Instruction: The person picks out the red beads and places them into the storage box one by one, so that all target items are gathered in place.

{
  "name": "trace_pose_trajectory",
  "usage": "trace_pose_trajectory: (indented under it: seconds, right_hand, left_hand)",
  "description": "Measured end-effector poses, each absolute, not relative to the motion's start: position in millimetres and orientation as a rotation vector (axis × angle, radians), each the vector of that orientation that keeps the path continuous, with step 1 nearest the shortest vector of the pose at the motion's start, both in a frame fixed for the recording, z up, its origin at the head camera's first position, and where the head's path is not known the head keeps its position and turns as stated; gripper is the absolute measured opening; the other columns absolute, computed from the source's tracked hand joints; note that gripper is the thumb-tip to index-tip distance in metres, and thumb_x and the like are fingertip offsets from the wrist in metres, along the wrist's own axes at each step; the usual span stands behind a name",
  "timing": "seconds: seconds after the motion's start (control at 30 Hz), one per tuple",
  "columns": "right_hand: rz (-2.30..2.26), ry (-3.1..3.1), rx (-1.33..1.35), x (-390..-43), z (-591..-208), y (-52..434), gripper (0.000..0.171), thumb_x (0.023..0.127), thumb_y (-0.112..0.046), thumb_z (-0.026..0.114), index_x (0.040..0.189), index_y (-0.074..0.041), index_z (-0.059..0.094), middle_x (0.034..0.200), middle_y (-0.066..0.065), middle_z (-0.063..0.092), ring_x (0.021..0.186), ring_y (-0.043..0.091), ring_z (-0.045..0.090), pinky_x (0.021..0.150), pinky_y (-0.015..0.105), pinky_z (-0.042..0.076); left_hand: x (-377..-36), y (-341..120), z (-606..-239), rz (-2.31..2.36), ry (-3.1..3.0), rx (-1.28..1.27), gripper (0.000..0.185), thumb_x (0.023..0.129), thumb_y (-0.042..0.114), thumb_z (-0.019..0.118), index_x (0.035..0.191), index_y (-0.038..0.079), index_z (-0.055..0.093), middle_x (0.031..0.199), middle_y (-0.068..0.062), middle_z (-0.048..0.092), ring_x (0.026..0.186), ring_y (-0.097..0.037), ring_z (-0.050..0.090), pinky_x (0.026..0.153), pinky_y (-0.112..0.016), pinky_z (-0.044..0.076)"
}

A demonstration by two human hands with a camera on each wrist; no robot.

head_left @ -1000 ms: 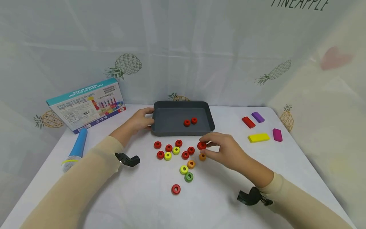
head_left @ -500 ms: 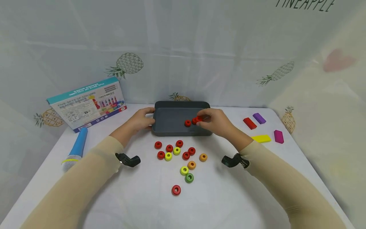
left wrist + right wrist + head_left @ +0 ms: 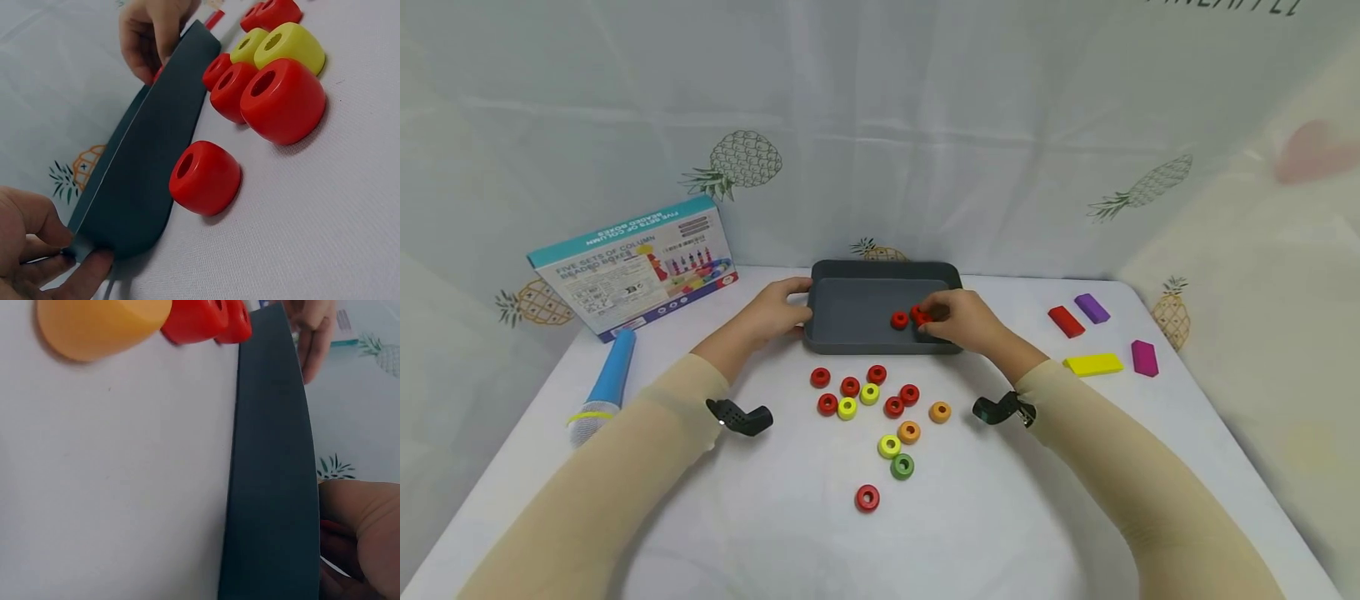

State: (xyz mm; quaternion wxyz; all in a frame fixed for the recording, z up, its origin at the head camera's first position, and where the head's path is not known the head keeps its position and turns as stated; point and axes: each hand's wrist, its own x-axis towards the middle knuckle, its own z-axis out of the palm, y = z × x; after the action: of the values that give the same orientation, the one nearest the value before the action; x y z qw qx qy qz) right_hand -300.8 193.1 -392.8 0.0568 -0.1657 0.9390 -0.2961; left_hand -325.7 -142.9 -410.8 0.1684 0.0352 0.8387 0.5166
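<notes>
Your right hand [image 3: 958,321] is inside the dark grey tray [image 3: 850,329] at frame centre, fingers pinching a red bead [image 3: 919,316] just beside another red bead [image 3: 899,319] on the tray floor. Your left hand [image 3: 772,312] grips the tray's left rim, thumb over the edge. Loose beads [image 3: 880,408] sit on the tabletop [image 3: 775,517] below the tray.

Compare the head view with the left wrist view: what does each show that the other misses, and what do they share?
Only the head view shows the tray's inside with a red bead lying in it, the game box, the blue microphone, the coloured blocks and the orange beads.

Only the left wrist view shows, close up, the left hand's fingers gripping the tray's corner.

Both show the dark tray, the left hand, the right hand at the tray, and red beads before it.
</notes>
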Motion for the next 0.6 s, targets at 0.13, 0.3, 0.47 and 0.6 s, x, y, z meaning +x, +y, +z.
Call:
trace_pose_trajectory:
  seconds: [0.13, 0.3, 0.47, 0.6]
  right_hand:
    - [-0.890, 2.846, -0.504, -299, -393, 194, 0.030, 0.087, -0.015, 0.079, 0.116, -0.009, 0.072, 0.111, 0.006, 0.072, 0.101, 0.020, 0.068, 0.088, 0.039, 0.059]
    - [-0.881, 2.832, -0.509, -299, -396, 195, 0.029, 0.088, -0.014, 0.078, 0.115, -0.007, 0.072, 0.109, 0.006, 0.073, 0.102, 0.020, 0.068, 0.090, 0.038, 0.059]
    - [-0.893, 2.832, -0.530, -296, -392, 197, 0.030, 0.089, -0.015, 0.077, 0.117, -0.006, 0.072, 0.111, 0.007, 0.073, 0.103, 0.021, 0.069, 0.091, 0.039, 0.059]
    - [-0.937, 2.851, -0.571, -289, -381, 201, 0.032, 0.089, -0.017, 0.076, 0.119, -0.006, 0.072, 0.114, 0.010, 0.072, 0.103, 0.022, 0.069, 0.091, 0.042, 0.059]
  left_hand:
    - [-324, -141, -407, 1.463, 2.392, 0.102, 0.070, 0.096, 0.008, 0.058, 0.160, 0.013, 0.030, 0.165, -0.010, 0.030, 0.142, -0.034, 0.043, 0.099, -0.047, 0.055]
    - [-322, -141, -405, 1.469, 2.391, 0.098, 0.070, 0.096, 0.007, 0.058, 0.160, 0.013, 0.030, 0.165, -0.010, 0.030, 0.143, -0.034, 0.042, 0.099, -0.048, 0.054]
    - [-322, -142, -406, 1.469, 2.385, 0.106, 0.070, 0.096, 0.007, 0.058, 0.160, 0.013, 0.030, 0.165, -0.010, 0.030, 0.142, -0.034, 0.043, 0.098, -0.048, 0.055]
    - [-321, -142, -405, 1.467, 2.389, 0.107, 0.070, 0.097, 0.007, 0.058, 0.160, 0.013, 0.030, 0.165, -0.010, 0.030, 0.142, -0.034, 0.043, 0.098, -0.047, 0.055]
